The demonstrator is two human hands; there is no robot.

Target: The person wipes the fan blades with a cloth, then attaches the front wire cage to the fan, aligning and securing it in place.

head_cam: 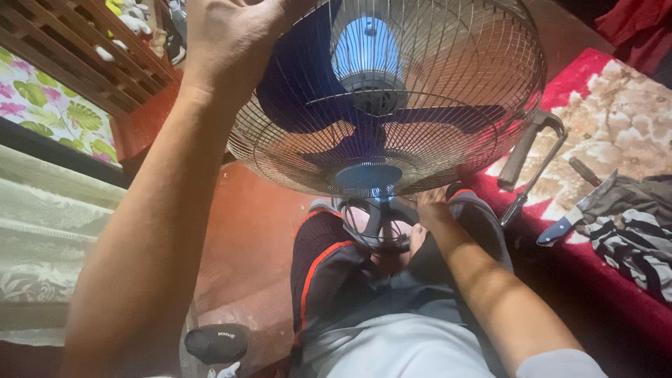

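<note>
While the fan cage (392, 91) is gripped overhead by the raised left hand (227, 38), its motor housing (378, 224) is clasped below by the right hand (430, 210).

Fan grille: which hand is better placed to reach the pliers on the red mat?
Probably the right hand. It sits low under the fan grille, on the side where the pliers lie on the red mat. The left hand is up on the grille's top rim, on the far side.

Fan (392, 98) above the lap; pliers (528, 164) and knife (577, 210) right — on the blanket (630, 112)
</note>
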